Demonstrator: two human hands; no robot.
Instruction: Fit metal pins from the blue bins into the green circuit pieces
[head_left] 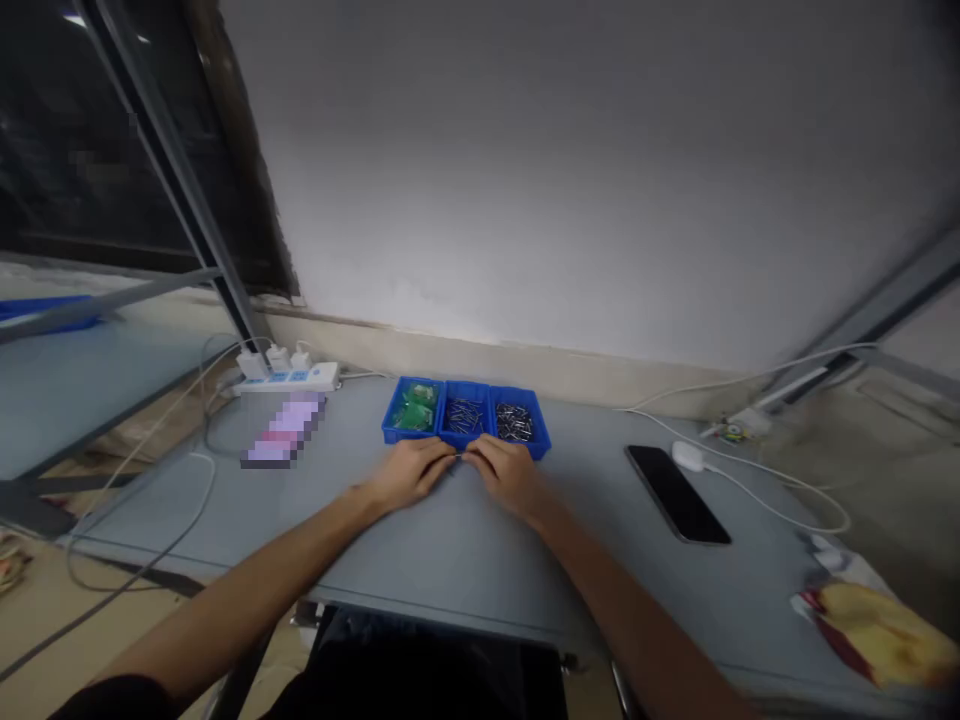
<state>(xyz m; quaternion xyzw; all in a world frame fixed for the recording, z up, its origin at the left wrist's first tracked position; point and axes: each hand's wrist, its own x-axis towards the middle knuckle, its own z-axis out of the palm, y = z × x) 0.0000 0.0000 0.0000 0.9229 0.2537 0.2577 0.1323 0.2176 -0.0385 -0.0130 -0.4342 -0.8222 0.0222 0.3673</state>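
My left hand [411, 472] and my right hand [510, 474] meet over the table in front of three joined blue bins. Their fingertips pinch opposite ends of a thin metal pin [460, 456], too small to make out further. Green packets [415, 414] lie in the left bin [391, 437]. Loose slim metal pins [464, 414] fill the middle bin [452, 437]. In the right bin [541, 438] is a heap of short, dark, shiny metal pieces [514, 422].
A black phone [679, 497] lies at the right beside a white charger [688, 456] with a cable. A yellow and red wrapper [877, 635] sits at the right edge. On the left are a lit phone [285, 430], a power strip [289, 377] and trailing cables. A wall [562, 200] rises behind.
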